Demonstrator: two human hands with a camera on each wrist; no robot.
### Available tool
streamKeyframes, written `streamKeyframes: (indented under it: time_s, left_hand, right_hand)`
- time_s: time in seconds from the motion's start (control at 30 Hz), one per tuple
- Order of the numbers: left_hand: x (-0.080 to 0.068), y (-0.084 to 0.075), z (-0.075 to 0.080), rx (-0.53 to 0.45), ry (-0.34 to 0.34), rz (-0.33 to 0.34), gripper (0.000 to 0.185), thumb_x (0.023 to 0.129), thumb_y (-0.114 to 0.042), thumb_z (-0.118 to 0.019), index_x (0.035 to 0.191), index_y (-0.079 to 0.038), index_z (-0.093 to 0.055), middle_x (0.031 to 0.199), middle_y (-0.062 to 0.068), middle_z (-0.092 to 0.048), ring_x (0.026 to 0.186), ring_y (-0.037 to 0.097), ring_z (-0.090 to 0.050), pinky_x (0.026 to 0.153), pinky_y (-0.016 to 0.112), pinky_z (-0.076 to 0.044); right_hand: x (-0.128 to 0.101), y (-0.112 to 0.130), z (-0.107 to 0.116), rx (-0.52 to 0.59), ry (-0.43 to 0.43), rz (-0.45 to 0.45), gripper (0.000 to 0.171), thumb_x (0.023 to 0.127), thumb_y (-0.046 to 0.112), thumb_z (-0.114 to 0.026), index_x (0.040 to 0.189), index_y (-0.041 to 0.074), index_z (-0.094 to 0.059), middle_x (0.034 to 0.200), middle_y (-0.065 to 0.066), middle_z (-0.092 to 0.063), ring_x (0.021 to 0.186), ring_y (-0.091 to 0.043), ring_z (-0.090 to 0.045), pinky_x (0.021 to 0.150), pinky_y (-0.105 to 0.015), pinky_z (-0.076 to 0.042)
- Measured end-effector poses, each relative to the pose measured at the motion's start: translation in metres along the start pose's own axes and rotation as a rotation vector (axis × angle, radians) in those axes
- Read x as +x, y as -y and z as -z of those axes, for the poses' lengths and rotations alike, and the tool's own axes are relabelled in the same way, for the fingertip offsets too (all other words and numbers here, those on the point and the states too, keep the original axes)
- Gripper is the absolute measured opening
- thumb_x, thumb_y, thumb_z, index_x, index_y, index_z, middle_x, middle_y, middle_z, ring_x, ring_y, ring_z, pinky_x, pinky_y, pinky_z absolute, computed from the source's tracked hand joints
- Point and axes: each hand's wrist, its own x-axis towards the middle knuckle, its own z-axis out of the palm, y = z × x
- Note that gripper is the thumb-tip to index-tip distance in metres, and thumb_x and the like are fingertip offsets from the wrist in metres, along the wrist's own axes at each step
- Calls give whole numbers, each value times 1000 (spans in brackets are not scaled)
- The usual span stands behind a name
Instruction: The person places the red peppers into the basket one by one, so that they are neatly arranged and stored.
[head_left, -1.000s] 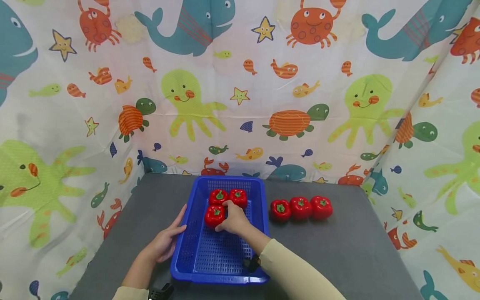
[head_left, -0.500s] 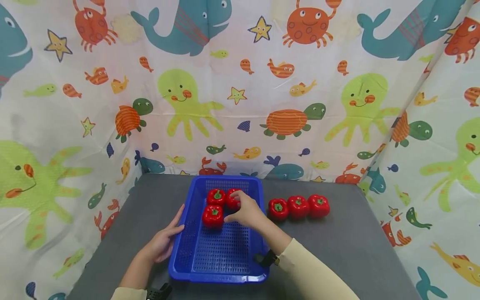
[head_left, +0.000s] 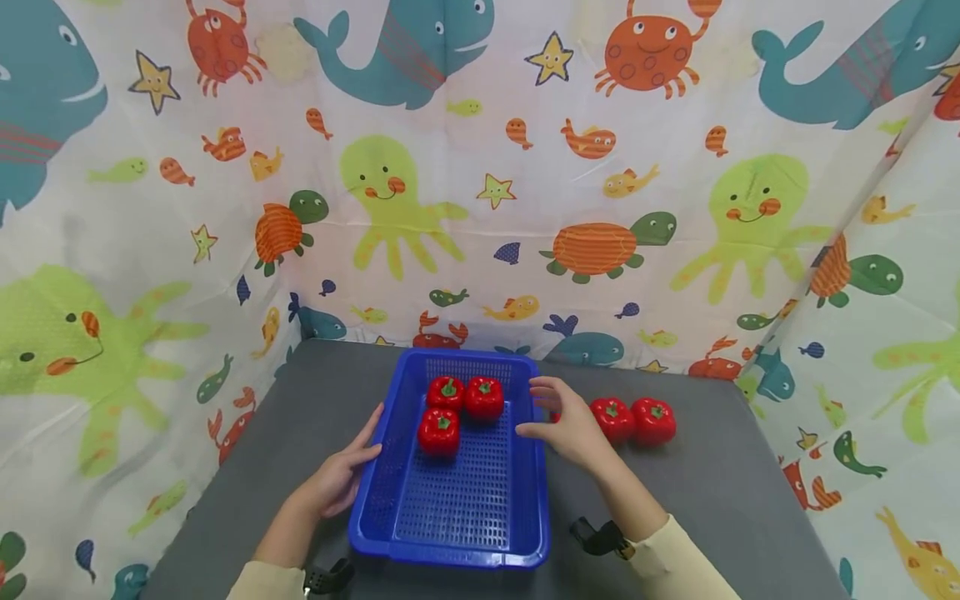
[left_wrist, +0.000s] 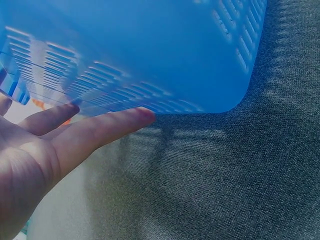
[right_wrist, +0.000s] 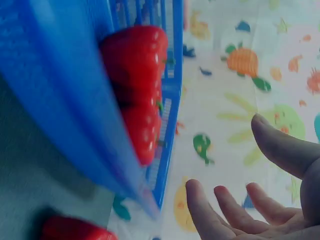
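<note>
A blue plastic basket point(head_left: 450, 552) with slotted walls stands on the dark table. Inside, toward its far end, sit a red bell pepper point(head_left: 446, 393), a second pepper point(head_left: 483, 398) beside it and a third pepper point(head_left: 438, 432) nearer me. My left hand point(head_left: 337, 479) rests against the basket's left side, fingers extended along the wall in the left wrist view. Just past the right rim, my right hand point(head_left: 576, 427) hovers empty with thumb and fingers apart. Behind it another pepper is mostly hidden; two more peppers, one in the middle point(head_left: 612, 420) and one outermost point(head_left: 654, 421), lie farther right.
A white curtain point(head_left: 495, 275) printed with sea animals hangs at the back and sides of the grey table point(head_left: 705, 500). Dark straps with wrist cameras sit at both wrists, near the light yellow sleeves point(head_left: 675, 558).
My right hand has let go of the nearer pepper in the basket, lifted off and moved right, over the rim toward the row outside. The left hand has stayed at the basket's side.
</note>
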Motion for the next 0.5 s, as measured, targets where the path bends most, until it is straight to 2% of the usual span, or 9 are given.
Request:
streamKeyframes:
  time_s: [0.2,0.37,0.5]
  left_hand:
    - [-1,-4,2,9,-11,-4,65,112,-20,-28,157,-52,6,170,0,12,154,44,-6,116,61,-30]
    - [-1,-1,4,2,1,-9,66,112,-19,-27,157,-53,6,170,1,12,154,45,-6,116,61,-29]
    - [3,2,4,-16,11,-4,65,112,-20,-29,157,-54,5,171,1,9,154,44,-6,118,61,-28]
  right_hand:
    - [-5,-27,29,-9,-139,-3,72,84,30,-84,144,15,-49,144,-14,-57,130,-37,-57,98,-57,-52]
    - [-7,-52,50,-28,-256,2,68,86,29,-82,144,12,-49,140,-15,-59,128,-36,-57,99,-54,-52]
    - [-10,-72,64,-65,-401,0,70,87,28,-81,146,13,-47,137,-13,-61,126,-30,-58,102,-53,-50]
